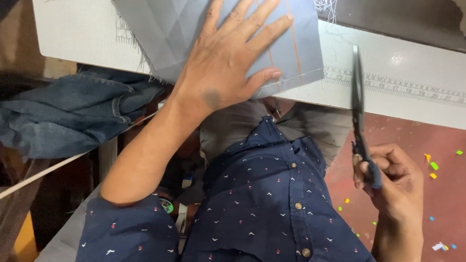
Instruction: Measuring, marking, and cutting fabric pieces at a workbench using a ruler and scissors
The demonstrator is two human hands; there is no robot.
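My left hand (228, 58) lies flat, fingers spread, on a grey piece of cloth (167, 34) with orange stitch lines, pressing it onto the white table (388, 68). The cloth's lower edge hangs slightly over the table's near edge. My right hand (393, 182) grips the handles of dark scissors (358, 102), blades closed and pointing up over the table edge, to the right of the cloth and not touching it.
A printed ruler scale (412, 87) runs along the table's near edge. Blue denim (73, 109) is heaped at the left below the table. Small coloured scraps (433, 166) dot the red floor at the right. Loose threads (325, 7) lie at the cloth's top.
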